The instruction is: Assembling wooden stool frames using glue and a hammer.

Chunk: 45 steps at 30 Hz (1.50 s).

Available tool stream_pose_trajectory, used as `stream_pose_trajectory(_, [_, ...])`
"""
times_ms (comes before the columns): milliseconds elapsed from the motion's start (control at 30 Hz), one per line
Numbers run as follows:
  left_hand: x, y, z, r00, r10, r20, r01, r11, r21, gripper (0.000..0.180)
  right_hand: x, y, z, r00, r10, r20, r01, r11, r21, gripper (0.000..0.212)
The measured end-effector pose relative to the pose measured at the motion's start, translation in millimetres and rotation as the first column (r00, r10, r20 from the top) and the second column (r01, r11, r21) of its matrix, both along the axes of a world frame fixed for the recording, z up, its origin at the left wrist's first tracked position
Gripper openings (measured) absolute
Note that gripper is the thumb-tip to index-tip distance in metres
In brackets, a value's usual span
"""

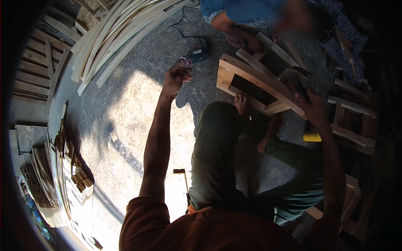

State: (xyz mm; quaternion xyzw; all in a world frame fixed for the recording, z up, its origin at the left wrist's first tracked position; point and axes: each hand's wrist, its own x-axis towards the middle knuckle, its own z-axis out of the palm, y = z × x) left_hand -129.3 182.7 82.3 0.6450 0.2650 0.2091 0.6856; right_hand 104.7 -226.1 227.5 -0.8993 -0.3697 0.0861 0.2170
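Note:
My left hand (175, 81) is raised over the floor, its fingers closed on a small crumpled clear plastic bag (186, 62) with reddish marks. My right hand (313, 109) grips the dark handle of what looks like a hammer (300, 87); its head end is dim and blurred. That tool is above the far right part of a wooden frame (251, 78), a pale rectangular piece with small holes along its upper rail. My bare foot (241, 104) touches the frame's near side. Whether the hammer touches the wood, I cannot tell.
A blue-green power tool (200, 51) with a black cord lies beyond my left hand. Opposite, a person in a blue shirt (247, 12) reaches toward another frame (276, 52). Long wood strips (113, 37) lie far left, more frames (354, 136) right. Something yellow (312, 137) is beside my right forearm.

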Motion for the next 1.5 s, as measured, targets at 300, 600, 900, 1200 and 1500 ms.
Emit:
stream_pose_trajectory(300, [5.6, -38.2, -63.0, 0.993, 0.113, 0.026, -0.1, 0.944, -0.315, 0.016, -50.7, -97.9, 46.7, 0.995, 0.029, 0.091, -0.006, 0.969, -0.246, 0.03])
stream_pose_trajectory(600, [94.2, -31.2, -49.9, 0.944, 0.327, 0.051, -0.301, 0.912, -0.28, 0.011, -44.9, -230.4, 1.0, 0.856, -0.502, 0.122, 0.47, 0.855, 0.219, 0.024])
stream_pose_trajectory(900, [105.7, -52.0, -82.8, 0.878, 0.478, 0.003, -0.461, 0.848, -0.261, 0.021, -71.5, -225.0, -211.3, 0.77, -0.621, -0.146, 0.638, 0.749, 0.181, 0.027])
stream_pose_trajectory(1200, [86.8, -53.0, -93.2, 0.882, 0.468, -0.049, -0.466, 0.853, -0.237, 0.043, -30.1, -178.8, -168.5, 0.925, -0.347, -0.153, 0.362, 0.929, 0.078, 0.029])
stream_pose_trajectory(1500, [63.9, -168.4, -63.0, 0.911, 0.412, 0.019, -0.409, 0.908, -0.088, 0.044, 22.0, 22.9, -28.3, 0.875, 0.442, 0.195, -0.44, 0.896, -0.057, 0.048])
